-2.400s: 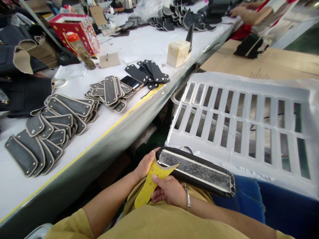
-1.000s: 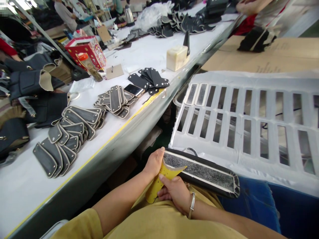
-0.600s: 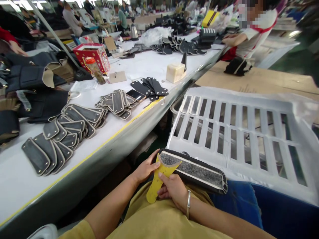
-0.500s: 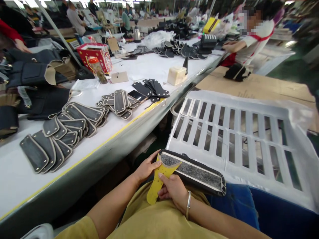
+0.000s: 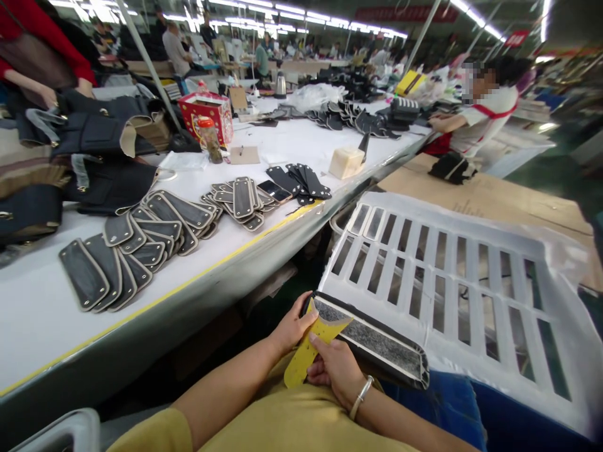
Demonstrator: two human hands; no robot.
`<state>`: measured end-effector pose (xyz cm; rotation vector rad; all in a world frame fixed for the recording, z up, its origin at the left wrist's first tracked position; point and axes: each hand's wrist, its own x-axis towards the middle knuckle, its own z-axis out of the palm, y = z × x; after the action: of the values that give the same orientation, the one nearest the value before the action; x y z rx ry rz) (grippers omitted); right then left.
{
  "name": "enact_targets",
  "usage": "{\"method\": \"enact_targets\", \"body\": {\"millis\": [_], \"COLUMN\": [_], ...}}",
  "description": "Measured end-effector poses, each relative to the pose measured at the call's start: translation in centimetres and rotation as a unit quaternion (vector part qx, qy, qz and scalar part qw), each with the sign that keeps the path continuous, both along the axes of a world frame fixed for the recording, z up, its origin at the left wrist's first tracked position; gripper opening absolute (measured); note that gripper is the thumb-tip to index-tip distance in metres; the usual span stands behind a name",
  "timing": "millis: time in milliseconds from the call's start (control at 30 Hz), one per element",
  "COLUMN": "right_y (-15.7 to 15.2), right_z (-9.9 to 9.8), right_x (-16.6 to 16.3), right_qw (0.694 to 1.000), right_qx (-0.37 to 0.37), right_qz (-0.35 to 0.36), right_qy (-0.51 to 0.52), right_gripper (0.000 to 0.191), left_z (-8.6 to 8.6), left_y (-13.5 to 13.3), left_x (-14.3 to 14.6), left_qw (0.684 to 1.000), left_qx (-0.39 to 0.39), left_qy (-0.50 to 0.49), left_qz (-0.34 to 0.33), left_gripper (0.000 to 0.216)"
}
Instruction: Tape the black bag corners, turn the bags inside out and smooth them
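My left hand (image 5: 293,328) is closed on the left end of a long black bag panel (image 5: 384,342), which has grey felt in its middle and a pale inner border. Its thumb lies by the upper corner of a thin yellow piece (image 5: 298,365) with a curved notch at the top. This yellow piece is pinched in my right hand (image 5: 340,367), thumb on top and fingers curled beneath. The notched end overlaps the panel's left part. The panel's right end rests near the edge of a white slotted plastic rack (image 5: 431,285).
On the white table (image 5: 226,273) to the left lie several black strips with pale edging (image 5: 85,274), black bags (image 5: 115,188), a phone (image 5: 274,191) and a jar (image 5: 210,141). A co-worker (image 5: 490,119) sits at the right beyond cardboard (image 5: 499,188); another person's hands touch the bags.
The view has tilted up and shifted, so the table items appear farther right. Both hands keep their hold on the panel and the yellow piece, with little visible movement.
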<state>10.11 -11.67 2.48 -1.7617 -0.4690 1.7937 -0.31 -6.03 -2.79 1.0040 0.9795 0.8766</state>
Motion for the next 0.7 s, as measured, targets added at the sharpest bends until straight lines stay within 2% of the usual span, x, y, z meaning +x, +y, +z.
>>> {"method": "enact_targets", "body": {"millis": [167, 300, 367, 433, 533, 700], "right_y": [-1.2, -1.8, -1.6, -1.1, 0.6, 4.0], "right_z": [-0.2, 0.5, 1.3, 2.1, 2.8, 2.9], "right_x": [0.6, 2.1, 3.0, 3.6, 3.8, 2.9], "right_qw": [0.996, 0.984, 0.969, 0.955, 0.950, 0.944], "right_qx": [0.053, 0.137, 0.213, 0.268, 0.296, 0.323], "right_qz": [0.035, 0.061, 0.048, 0.024, -0.006, -0.037], "right_qy": [-0.058, -0.093, -0.114, -0.125, -0.103, -0.058], "right_gripper": [0.028, 0.033, 0.034, 0.033, 0.035, 0.030], "left_z": [-0.2, -0.4, -0.6, -0.8, -0.8, 0.0], "left_y": [-1.1, -2.0, -2.1, -1.9, -1.1, 0.1], "left_x": [0.0, -1.9, -2.8, -3.1, -2.9, -2.6], "left_qw": [0.999, 0.985, 0.970, 0.963, 0.963, 0.967], "left_qx": [-0.022, -0.127, -0.167, -0.185, -0.184, -0.183], "left_qy": [0.012, -0.111, -0.171, -0.198, -0.198, -0.177], "left_qz": [0.036, -0.046, -0.043, -0.012, 0.011, -0.006], "left_gripper": [0.070, 0.088, 0.082, 0.072, 0.060, 0.051]}}
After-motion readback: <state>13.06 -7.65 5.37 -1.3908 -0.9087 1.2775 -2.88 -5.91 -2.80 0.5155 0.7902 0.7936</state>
